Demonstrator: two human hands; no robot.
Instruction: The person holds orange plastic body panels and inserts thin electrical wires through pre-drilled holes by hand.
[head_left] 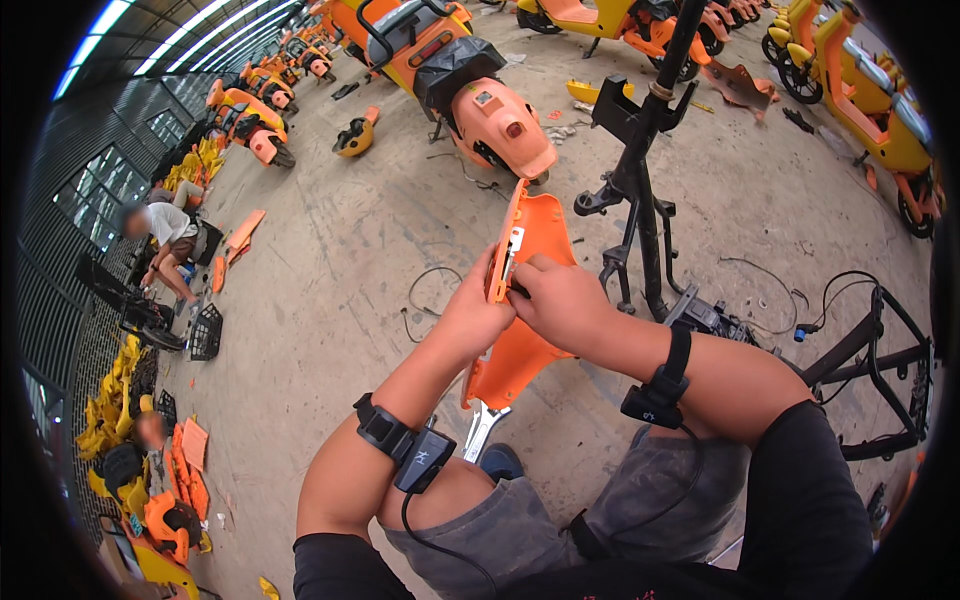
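Observation:
A curved orange plastic panel (547, 222) stands on edge in front of me, above my knees. My left hand (474, 312) is closed around its left edge. On that edge sits a silver metal strip (515, 242) with holes. My right hand (566, 300) has its fingers curled and pinched against the panel beside this strip; whatever is between the fingertips is hidden. Below the panel's lower end, a silver wrench (484, 432) shows close to my left knee, partly covered. Black strapped devices with cables are on both forearms.
A black scooter frame (645, 200) stands just right of the panel. Another black frame (880, 370) lies far right. An orange scooter (500, 115) is ahead, with more along both sides. A yellow helmet (354, 137) and loose cables lie on the floor. A person (172, 225) crouches at left.

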